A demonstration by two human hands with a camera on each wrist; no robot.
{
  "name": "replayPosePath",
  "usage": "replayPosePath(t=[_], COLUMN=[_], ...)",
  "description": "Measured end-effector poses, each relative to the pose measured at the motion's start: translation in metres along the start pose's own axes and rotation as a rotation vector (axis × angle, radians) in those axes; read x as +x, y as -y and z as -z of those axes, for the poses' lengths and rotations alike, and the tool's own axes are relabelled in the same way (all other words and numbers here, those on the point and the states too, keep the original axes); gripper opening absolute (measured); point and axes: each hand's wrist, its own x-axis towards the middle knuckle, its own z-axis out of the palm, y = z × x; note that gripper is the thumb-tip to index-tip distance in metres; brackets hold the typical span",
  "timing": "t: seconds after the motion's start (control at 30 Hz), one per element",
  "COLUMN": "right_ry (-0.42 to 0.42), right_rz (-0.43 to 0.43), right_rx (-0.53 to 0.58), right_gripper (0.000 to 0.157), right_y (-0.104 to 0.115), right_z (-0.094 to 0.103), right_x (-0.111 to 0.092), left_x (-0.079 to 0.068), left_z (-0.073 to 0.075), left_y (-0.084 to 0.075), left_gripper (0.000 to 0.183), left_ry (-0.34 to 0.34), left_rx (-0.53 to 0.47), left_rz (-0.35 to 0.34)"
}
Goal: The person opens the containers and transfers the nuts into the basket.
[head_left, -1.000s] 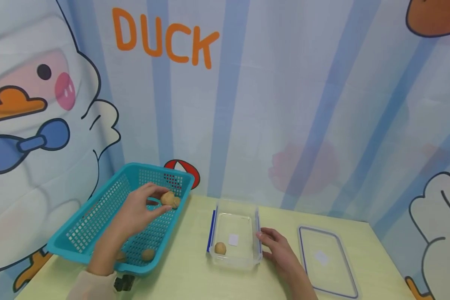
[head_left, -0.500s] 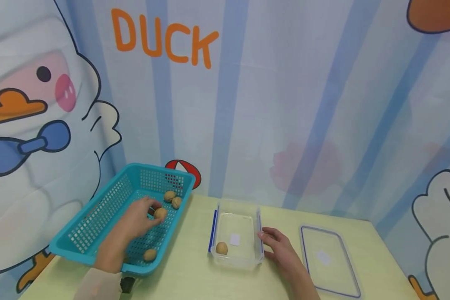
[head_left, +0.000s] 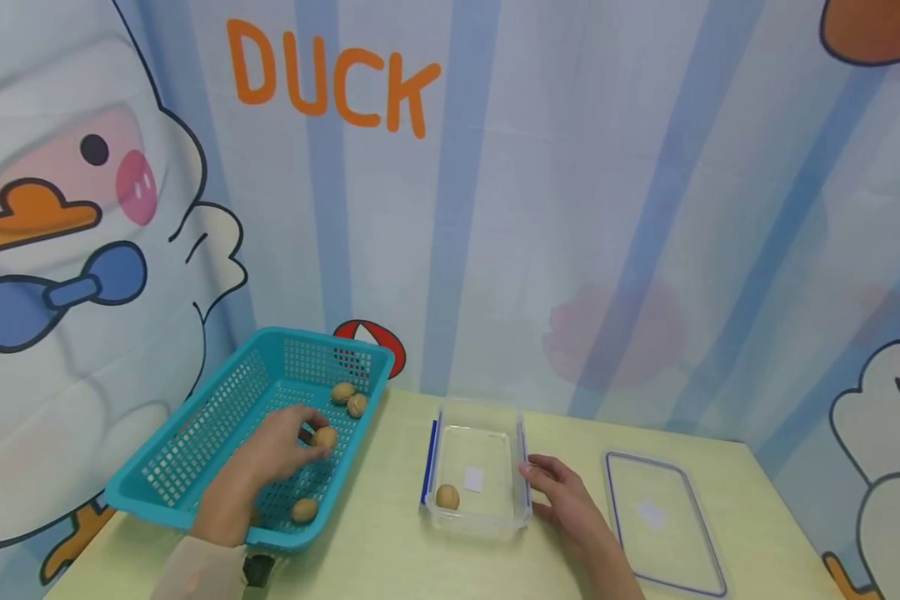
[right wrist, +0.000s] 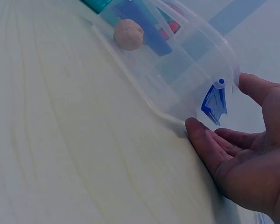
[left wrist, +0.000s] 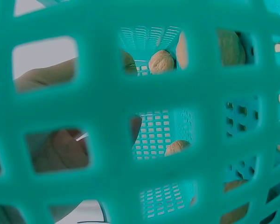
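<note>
Inside the teal basket (head_left: 285, 540), my left hand (head_left: 276, 446) pinches a walnut (head_left: 326, 438) between thumb and fingers. Two walnuts (head_left: 342, 392) lie behind it by the far right wall, and another walnut (head_left: 303, 510) sits in the near corner. The basket's mesh (left wrist: 163, 88) fills the left wrist view, partly hiding that hand (left wrist: 60, 149). My right hand (head_left: 566, 500) touches the right side of a clear plastic container (head_left: 480, 523), its fingers loosely extended. One walnut (head_left: 447, 497) rests in the container's near left corner.
A clear lid (head_left: 667, 521) with a blue seal lies flat on the pale table, right of my right hand. Blue clips (right wrist: 214, 103) hang on the container's sides. A duck-print curtain (head_left: 570, 208) closes off the back.
With the walnut in its fingers, my left hand has come back from the basket's far right part toward its middle, uncovering two walnuts. The right hand stays at the container.
</note>
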Motion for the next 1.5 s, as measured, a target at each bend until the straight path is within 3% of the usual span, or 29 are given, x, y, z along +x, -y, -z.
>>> replayPosePath(t=[0.2,0.4,0.6,0.7,0.83,1.03,1.23,1.5], right_ry=[0.003,-0.006,-0.011,-0.012,-0.007,-0.011,-0.017,-0.013], right_rz=[-0.003,-0.003,-0.017,-0.020,-0.017,-0.019,-0.020,-0.014], right_rx=[0.002,0.000,-0.005,-0.006,-0.003,-0.002,-0.010,-0.005], right_gripper=[0.065,0.066,0.062,0.063,0.063,0.064,0.068,0.063], right_y=[0.001,0.001,0.000,0.000,0.002,0.001,0.001,0.002], right_z=[0.001,0.001,-0.001,-0.001,0.000,0.000,0.001,0.000], right_x=[0.001,0.001,-0.001,-0.001,-0.001,0.000,0.003,0.000], left_x=[0.001,0.001,-0.001,-0.003,-0.008,-0.016,-0.015,-0.005], left_z=[0.001,0.002,0.001,0.002,0.006,-0.002,-0.021,-0.054], left_y=[-0.002,-0.005,-0.012,-0.027,-0.058,-0.103,-0.129,-0.137], left_gripper=[0.037,0.053,0.057,0.055,0.052,0.054,0.053,0.059], left_ry=[0.023,0.049,-0.028,-0.091,-0.158,-0.206,-0.136,0.008], left_rx=[-0.009,-0.012,0.019,0.043,0.085,0.099,0.118,0.166], left_rz=[0.013,0.040,0.012,-0.027,-0.082,-0.216,-0.290,-0.343])
